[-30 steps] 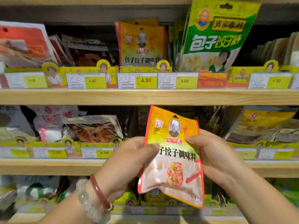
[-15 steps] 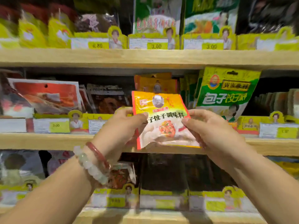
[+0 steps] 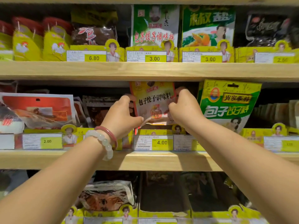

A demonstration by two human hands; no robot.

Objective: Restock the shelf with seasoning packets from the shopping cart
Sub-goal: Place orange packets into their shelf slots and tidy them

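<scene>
Setting: wooden shop shelves seen from the front, stocked with seasoning packets behind yellow cardboard trays.
Seasoning packet: a yellow, red-edged plastic packet with black Chinese lettering and a food picture, held upright in the middle shelf, its top close under the shelf board above and its bottom edge just above the tray front.
Left hand: the left hand holds the packet's left edge, thumb at the lower left corner; its grip is clamped on the packet. Two bracelets, one red and one of pale beads, sit on that wrist.
Right hand: the right hand has its fingers curled round the packet's right edge; its grip is also clamped on the packet.
Price tag: a white and yellow label reading 4.00 sits directly below the packet.
Neighbour: a tall green and yellow packet stands just to the right, leaning slightly.
</scene>
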